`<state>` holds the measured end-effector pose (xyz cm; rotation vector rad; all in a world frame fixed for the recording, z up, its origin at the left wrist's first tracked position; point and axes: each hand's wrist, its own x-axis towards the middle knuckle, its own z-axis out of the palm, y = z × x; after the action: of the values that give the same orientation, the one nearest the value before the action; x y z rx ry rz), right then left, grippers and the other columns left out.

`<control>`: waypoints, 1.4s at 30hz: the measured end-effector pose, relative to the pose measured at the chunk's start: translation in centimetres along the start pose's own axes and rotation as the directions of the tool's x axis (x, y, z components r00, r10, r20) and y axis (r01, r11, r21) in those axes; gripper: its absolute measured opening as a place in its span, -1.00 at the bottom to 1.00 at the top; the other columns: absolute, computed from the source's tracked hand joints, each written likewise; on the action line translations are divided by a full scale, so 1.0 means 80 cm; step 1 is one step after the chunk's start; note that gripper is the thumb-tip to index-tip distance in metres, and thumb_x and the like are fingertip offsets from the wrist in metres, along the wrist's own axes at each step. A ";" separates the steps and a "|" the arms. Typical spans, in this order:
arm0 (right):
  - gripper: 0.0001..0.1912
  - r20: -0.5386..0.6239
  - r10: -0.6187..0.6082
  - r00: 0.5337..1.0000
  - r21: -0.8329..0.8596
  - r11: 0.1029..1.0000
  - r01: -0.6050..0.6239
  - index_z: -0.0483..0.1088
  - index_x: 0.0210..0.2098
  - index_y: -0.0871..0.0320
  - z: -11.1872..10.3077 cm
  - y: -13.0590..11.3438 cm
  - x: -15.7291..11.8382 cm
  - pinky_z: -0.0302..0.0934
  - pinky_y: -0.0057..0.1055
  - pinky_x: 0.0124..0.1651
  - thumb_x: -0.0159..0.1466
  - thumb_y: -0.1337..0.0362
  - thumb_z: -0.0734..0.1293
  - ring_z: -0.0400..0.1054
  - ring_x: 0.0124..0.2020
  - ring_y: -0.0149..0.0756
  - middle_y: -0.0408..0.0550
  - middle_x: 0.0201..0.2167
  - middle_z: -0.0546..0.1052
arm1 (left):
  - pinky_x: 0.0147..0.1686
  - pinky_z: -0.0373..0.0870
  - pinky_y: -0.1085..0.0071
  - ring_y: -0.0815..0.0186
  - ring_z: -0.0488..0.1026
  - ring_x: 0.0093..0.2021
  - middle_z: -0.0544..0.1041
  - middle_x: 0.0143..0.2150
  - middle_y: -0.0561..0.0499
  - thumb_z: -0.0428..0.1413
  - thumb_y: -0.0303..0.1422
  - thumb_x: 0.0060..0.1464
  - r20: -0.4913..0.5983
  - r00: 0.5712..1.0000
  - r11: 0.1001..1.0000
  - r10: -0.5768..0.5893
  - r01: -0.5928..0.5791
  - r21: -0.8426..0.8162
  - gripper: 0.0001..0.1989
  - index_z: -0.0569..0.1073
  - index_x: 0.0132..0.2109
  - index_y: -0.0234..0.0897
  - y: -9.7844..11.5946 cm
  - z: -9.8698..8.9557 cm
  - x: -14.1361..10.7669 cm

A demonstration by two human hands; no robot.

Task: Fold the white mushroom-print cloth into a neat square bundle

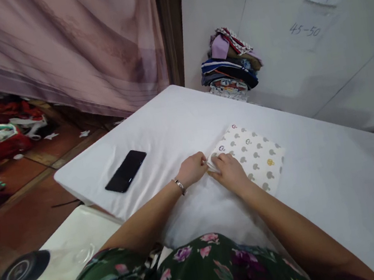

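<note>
A folded white cloth [254, 157] printed with grey mushroom-like shapes and a few coloured ones lies flat on the white-covered table. At its near left corner, my left hand [193, 168] is closed with thumb and fingers pinching the cloth's edge. My right hand [229, 171] is beside it, its fingers curled on the same corner over part of the cloth. The two hands are close together, a small gap between them. A bracelet circles my left wrist.
A black phone [126, 171] lies on the table [175, 113] to the left. Folded clothes [228, 65] are stacked by the wall at the far edge. A dark round object [23, 271] rests on a lower white surface at the left. Something red is at the right edge.
</note>
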<state>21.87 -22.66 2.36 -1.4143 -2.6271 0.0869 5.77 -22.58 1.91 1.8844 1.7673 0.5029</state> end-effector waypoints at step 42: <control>-0.81 -0.201 0.053 0.978 0.216 0.976 -0.008 0.37 -0.22 0.11 0.021 -0.004 -0.006 0.12 -0.35 -0.18 0.27 0.26 0.16 0.22 -0.22 -0.23 -0.02 -0.26 0.39 | -0.36 0.28 0.46 0.34 0.39 -0.36 0.49 -0.39 0.05 0.03 -0.39 -0.13 -0.017 0.999 0.942 -0.042 0.034 -0.333 -0.83 0.47 -0.33 -0.27 -0.014 0.021 0.013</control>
<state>21.59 -23.17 0.67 -1.3149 -2.3503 0.2096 5.93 -21.69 -0.13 1.6116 1.6113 0.7608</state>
